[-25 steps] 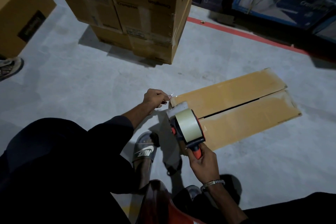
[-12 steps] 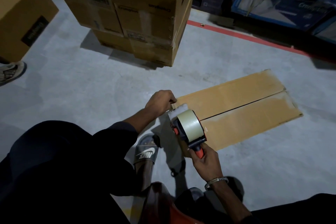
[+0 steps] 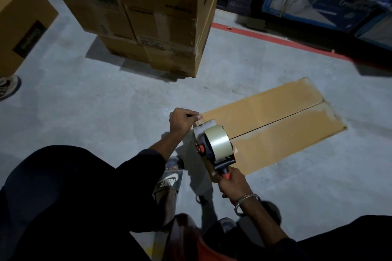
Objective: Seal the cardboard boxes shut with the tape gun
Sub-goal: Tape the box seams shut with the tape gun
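so nearest the camera the right hand point(image 3: 232, 183) is wrapped round the red handle of the tape gun point(image 3: 214, 146), roll up and nose sitting at the near end of the box point(image 3: 273, 125), which I'd guess is so the run can start right at the edge; just past it the left hand point(image 3: 182, 120) has its fingers curled and looks to be pinching the loose tape end down against that near edge, probably to anchor it; the box's two flaps meet along a dark centre seam point(image 3: 282, 119) with no tape on it yet, and they're folded shut so what's inside is hidden; farther back there's a stack of closed cartons point(image 3: 165, 17), contents hidden too
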`<state>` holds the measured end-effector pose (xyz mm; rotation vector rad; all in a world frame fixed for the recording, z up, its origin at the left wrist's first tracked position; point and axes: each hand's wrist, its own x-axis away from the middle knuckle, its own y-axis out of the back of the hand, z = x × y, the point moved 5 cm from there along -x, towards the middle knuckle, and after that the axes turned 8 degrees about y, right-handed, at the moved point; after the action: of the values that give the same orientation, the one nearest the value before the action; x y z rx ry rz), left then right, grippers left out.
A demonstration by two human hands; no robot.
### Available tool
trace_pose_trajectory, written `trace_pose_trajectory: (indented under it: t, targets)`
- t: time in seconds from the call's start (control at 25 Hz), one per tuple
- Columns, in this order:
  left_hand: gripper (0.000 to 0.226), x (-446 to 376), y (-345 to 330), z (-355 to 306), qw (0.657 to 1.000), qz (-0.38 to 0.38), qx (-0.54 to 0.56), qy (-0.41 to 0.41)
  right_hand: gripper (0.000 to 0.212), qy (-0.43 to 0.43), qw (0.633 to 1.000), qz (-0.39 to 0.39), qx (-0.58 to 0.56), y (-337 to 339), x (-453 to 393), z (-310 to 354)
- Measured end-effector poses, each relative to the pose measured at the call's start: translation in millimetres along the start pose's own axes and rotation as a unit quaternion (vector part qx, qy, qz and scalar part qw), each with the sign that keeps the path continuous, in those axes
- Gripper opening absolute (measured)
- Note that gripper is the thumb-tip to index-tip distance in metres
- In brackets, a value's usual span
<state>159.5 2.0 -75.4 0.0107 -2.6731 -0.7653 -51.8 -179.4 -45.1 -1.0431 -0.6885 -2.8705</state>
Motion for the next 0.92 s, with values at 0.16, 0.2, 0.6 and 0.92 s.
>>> trace_pose_trajectory:
  t: [0.16, 0.2, 0.6, 0.92]
  targets:
    - [0.014, 2.2, -7.0, 12.7, 0.996, -0.031, 0.051, 0.067, 0.027, -0.045, 0.998, -0.033, 0.017, 0.9, -0.8, 10.1]
    - [0.013, 1.2, -9.8, 15.9, 0.995, -0.015, 0.066, 0.071, 0.028, -0.046, 0.998, -0.032, 0.037, 1.3, 0.5, 13.2]
    - [0.023, -10.0, -11.1, 18.9, 0.987, 0.037, 0.095, 0.128, 0.037, -0.114, 0.99, 0.012, 0.085, 22.0, 59.5, -15.7]
    - [0.023, -2.0, -11.6, 15.0, 0.978, 0.028, 0.127, 0.164, 0.02, -0.122, 0.972, 0.032, 0.199, 37.7, 94.5, -24.4]
